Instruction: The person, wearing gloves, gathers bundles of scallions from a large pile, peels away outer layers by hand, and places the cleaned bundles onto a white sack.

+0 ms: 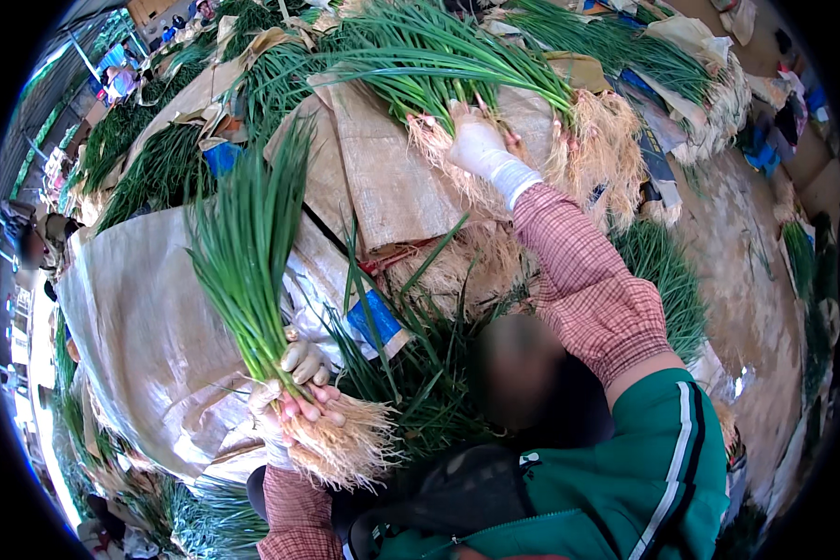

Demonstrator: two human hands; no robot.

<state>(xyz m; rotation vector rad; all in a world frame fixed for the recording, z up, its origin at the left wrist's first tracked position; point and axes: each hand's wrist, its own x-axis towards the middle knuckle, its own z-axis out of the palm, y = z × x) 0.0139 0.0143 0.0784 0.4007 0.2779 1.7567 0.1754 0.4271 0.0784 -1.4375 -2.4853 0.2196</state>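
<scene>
My left hand (304, 362), in a whitish glove, is wrapped round a thick bunch of green onions (250, 261). The green leaves point up and away; pinkish-white bulbs and a mat of pale roots (341, 443) hang below my fingers. Stretched out to the far right, my right hand (476, 145), also gloved, has its fingers closed at the bulb end of several green onion stalks (429, 75) on a pile. Its fingertips are partly hidden by stalks. A larger rooted bunch (602, 140) lies just right of it. Checked red sleeves cover both forearms.
Tan woven sacking (383, 168) lies under the pile, and a pale plastic sheet (159, 317) spreads at the left. Loose green leaves (429, 392) fill the space before me. More onion heaps (663, 56) stand around; wet brown floor (747, 280) runs along the right.
</scene>
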